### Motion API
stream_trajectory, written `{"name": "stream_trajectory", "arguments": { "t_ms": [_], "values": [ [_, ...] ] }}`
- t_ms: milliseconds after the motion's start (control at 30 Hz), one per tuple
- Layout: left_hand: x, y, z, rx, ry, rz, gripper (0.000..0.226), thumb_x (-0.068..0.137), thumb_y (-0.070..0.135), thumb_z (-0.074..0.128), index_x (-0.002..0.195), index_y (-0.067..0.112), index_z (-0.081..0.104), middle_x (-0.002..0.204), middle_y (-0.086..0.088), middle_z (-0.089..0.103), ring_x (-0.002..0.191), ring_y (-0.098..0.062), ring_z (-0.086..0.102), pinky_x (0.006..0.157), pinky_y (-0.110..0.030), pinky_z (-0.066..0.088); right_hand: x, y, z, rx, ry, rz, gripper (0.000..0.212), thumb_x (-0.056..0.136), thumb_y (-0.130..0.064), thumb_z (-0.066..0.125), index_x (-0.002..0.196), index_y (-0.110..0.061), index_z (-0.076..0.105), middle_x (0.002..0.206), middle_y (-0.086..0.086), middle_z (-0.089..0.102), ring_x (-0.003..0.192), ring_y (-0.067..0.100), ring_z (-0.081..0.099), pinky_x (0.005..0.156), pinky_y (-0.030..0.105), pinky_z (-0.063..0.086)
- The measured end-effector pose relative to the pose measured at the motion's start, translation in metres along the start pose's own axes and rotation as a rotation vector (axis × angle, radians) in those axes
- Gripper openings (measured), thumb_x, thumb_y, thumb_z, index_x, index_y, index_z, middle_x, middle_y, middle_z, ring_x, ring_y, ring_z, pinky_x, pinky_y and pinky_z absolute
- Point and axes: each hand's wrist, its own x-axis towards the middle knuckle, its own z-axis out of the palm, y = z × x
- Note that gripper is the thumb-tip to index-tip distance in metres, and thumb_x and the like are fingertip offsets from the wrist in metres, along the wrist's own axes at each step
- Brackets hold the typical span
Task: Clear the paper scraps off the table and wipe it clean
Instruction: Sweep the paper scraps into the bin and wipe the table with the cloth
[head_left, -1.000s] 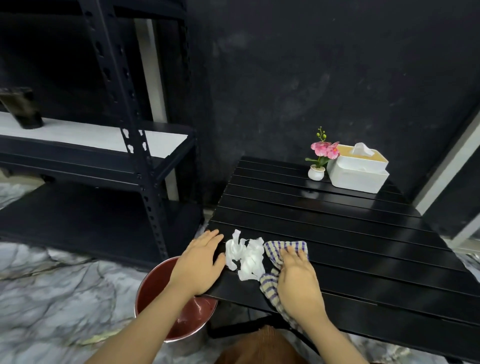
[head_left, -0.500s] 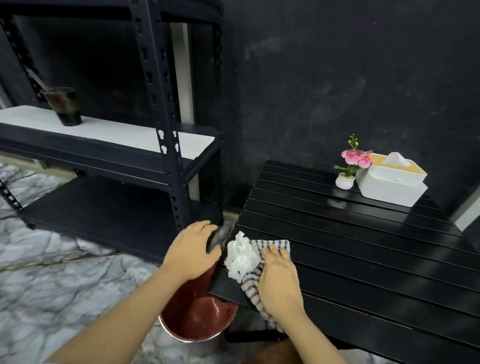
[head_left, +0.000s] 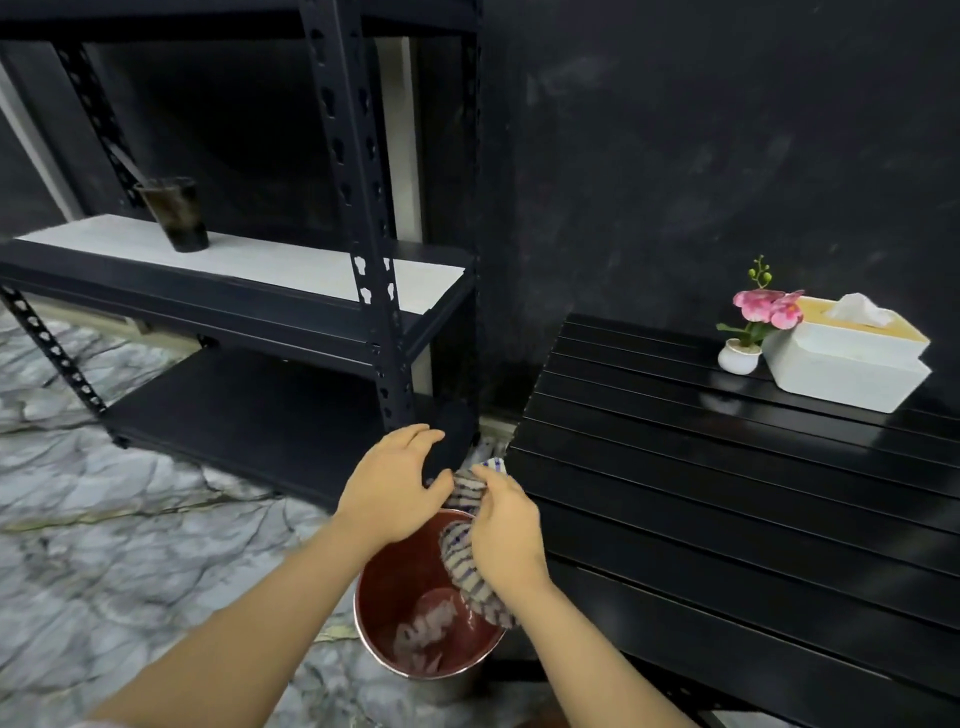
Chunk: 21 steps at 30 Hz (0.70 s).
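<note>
Both hands hover over a red metal bin (head_left: 384, 587) that stands on the floor beside the left edge of the black slatted table (head_left: 727, 493). My right hand (head_left: 506, 530) grips a blue-and-white striped cloth (head_left: 465, 566), which hangs down into the bin's mouth. My left hand (head_left: 392, 488) is cupped next to it, fingers apart, its thumb touching the cloth's top. White paper scraps (head_left: 423, 631) lie at the bottom of the bin. No scraps show on the tabletop.
A white tissue box (head_left: 847, 358) and a small pink potted flower (head_left: 748, 332) stand at the table's far side. A black metal shelf rack (head_left: 363, 260) with a dark cup (head_left: 174, 213) is on the left. The floor is grey marble.
Both hands slid off the table's left edge to above the bin. The paper scraps left the tabletop and now lie in the bin. The cloth came off the table with my right hand.
</note>
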Motion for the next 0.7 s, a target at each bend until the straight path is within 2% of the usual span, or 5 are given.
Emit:
{"name": "stream_trajectory", "arguments": {
  "t_ms": [100, 200, 300, 533, 700],
  "values": [
    [0.003, 0.013, 0.007, -0.016, -0.010, 0.033, 0.055, 0.090, 0.039, 0.050, 0.140, 0.021, 0.037, 0.150, 0.001, 0.034, 0.140, -0.016, 0.026, 0.115, -0.032, 0.024, -0.004, 0.008, -0.028, 0.114, 0.162, 0.102, 0.036, 0.093, -0.002, 0.035, 0.121, -0.013, 0.055, 0.123, 0.010, 0.059, 0.110, 0.020, 0.055, 0.087, 0.010, 0.034],
    [0.005, 0.034, 0.017, 0.009, -0.030, 0.107, 0.056, 0.089, 0.039, 0.051, 0.140, 0.021, 0.037, 0.150, 0.000, 0.035, 0.139, -0.016, 0.028, 0.115, -0.029, 0.022, -0.010, 0.022, -0.065, 0.093, 0.270, 0.149, 0.035, 0.093, -0.002, 0.036, 0.119, -0.014, 0.057, 0.120, 0.012, 0.061, 0.104, 0.026, 0.059, 0.090, 0.023, 0.041],
    [0.005, 0.058, 0.030, 0.007, -0.046, 0.164, 0.056, 0.088, 0.040, 0.050, 0.140, 0.021, 0.038, 0.149, 0.000, 0.036, 0.139, -0.016, 0.029, 0.115, -0.028, 0.022, -0.021, 0.039, -0.102, -0.003, 0.308, 0.117, 0.035, 0.092, 0.001, 0.036, 0.118, -0.009, 0.057, 0.121, 0.010, 0.060, 0.111, 0.024, 0.055, 0.094, 0.017, 0.035],
    [0.001, 0.094, 0.064, 0.003, -0.120, 0.190, 0.058, 0.089, 0.042, 0.048, 0.142, 0.023, 0.034, 0.153, 0.001, 0.030, 0.142, -0.017, 0.023, 0.118, -0.031, 0.017, -0.040, 0.082, -0.134, -0.288, 0.245, 0.145, 0.046, 0.085, 0.007, 0.035, 0.126, -0.009, 0.050, 0.133, 0.010, 0.052, 0.126, 0.025, 0.042, 0.109, 0.032, 0.033],
    [-0.001, 0.104, 0.081, 0.030, -0.163, 0.173, 0.058, 0.090, 0.043, 0.044, 0.143, 0.023, 0.031, 0.155, 0.000, 0.025, 0.144, -0.017, 0.016, 0.120, -0.035, 0.014, -0.046, 0.089, -0.128, -0.343, 0.157, 0.117, 0.042, 0.094, -0.010, 0.037, 0.135, -0.010, 0.040, 0.143, 0.006, 0.042, 0.135, 0.018, 0.031, 0.114, 0.024, 0.020]
  ]
}}
